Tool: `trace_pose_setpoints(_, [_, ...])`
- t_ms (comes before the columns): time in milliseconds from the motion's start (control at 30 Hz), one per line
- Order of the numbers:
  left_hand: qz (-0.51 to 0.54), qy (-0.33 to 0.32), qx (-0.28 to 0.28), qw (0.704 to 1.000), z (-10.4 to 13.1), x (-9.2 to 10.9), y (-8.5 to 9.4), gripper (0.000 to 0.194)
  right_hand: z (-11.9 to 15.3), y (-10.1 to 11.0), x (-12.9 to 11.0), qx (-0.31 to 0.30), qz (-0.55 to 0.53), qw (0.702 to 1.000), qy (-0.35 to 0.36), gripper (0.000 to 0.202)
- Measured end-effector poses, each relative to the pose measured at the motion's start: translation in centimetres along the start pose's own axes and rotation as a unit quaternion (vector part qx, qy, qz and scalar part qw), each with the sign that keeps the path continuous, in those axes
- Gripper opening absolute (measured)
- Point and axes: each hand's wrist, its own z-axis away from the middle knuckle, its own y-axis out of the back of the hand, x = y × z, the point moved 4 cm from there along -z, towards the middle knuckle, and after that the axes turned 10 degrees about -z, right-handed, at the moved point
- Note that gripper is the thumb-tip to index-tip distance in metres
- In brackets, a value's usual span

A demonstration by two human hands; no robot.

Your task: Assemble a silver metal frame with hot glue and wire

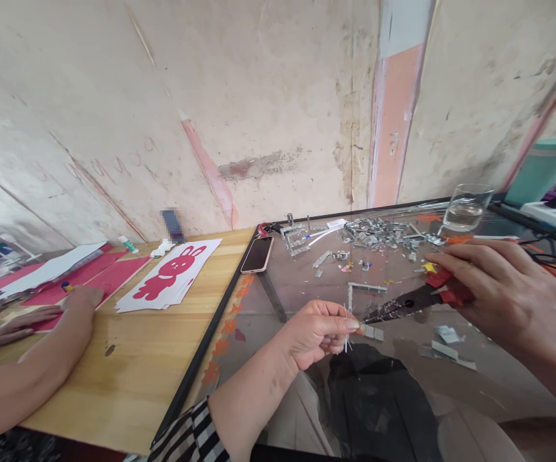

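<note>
My left hand (319,330) is closed in a pinch on a thin white strip (346,340), above the glass tabletop. My right hand (494,292) grips the red handles of pliers (403,305). The pliers' dark jaws point left and reach close to my left fingertips; whether they touch the strip is too small to tell. Just beyond my left fingers, small silvery pieces (373,332) extend to the right. An angled silvery piece (367,287) lies behind the pliers. A yellow star-shaped piece (429,267) shows beside my right fingers.
A pile of metallic bits (384,232) lies at the back, with a phone (257,255) to its left and a glass of water (465,208) to its right. On the wooden table (162,359), another person's hands rest near red paper (109,279) and a rabbit picture (172,273).
</note>
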Motion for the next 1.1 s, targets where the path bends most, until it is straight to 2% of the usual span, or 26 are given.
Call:
trace_pose_setpoints(300, [0.006,-0.015,-0.002,1.000,0.0,0.0,-0.1,0.016,-0.1,-0.1,0.0,-0.029,-0.027,0.999,-0.007,0.023])
trace_pose_setpoints(467, [-0.041,-0.081,0.058,0.994,0.3,0.6,-0.1,0.016,0.1,-0.6,0.3,-0.062,-0.040,0.997,-0.023,0.022])
trace_pose_setpoints(600, [-0.131,-0.159,0.134,0.969,0.8,1.6,-0.2,0.019,0.4,-1.2,0.4,-0.097,-0.056,0.992,-0.049,0.020])
trace_pose_setpoints(667, [-0.156,-0.180,0.154,0.959,0.9,1.9,-0.2,0.021,0.5,-1.5,0.4,-0.111,-0.060,0.990,-0.065,0.021])
trace_pose_setpoints(867, [-0.153,-0.166,0.163,0.960,0.7,1.7,0.1,0.023,0.6,-2.0,0.5,-0.122,-0.055,0.986,-0.103,0.031])
trace_pose_setpoints(1100, [-0.150,-0.150,0.140,0.967,0.4,1.4,0.3,0.022,0.8,-2.4,0.7,-0.135,-0.063,0.983,-0.109,0.035])
